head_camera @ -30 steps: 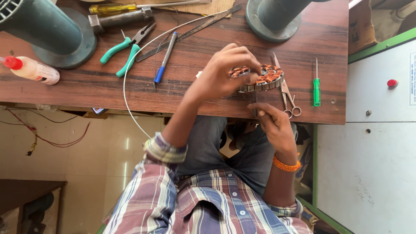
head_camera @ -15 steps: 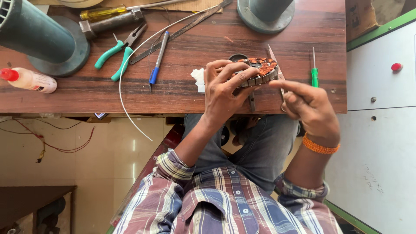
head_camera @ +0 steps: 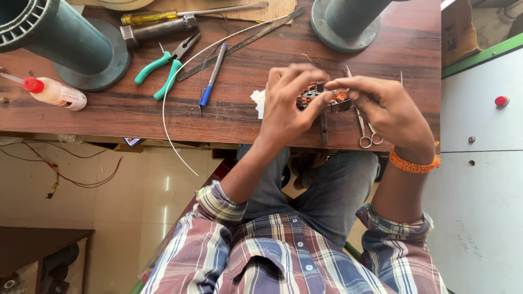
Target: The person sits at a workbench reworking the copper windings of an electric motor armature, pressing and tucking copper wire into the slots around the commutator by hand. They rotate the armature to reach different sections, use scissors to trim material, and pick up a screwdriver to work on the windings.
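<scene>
pliers [head_camera: 166, 68] left of stator [head_camera: 322, 98], scissors [head_camera: 364, 126] right

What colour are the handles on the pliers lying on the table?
The pliers have teal-green handles, seen best in the head view, left of the hands.

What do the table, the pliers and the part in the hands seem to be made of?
Table: looks like dark wood, grain visible.
Pliers: grey metal jaws, teal handles, probably plastic or rubber.
Part: grey metal with coppery windings, likely copper wire.
</scene>
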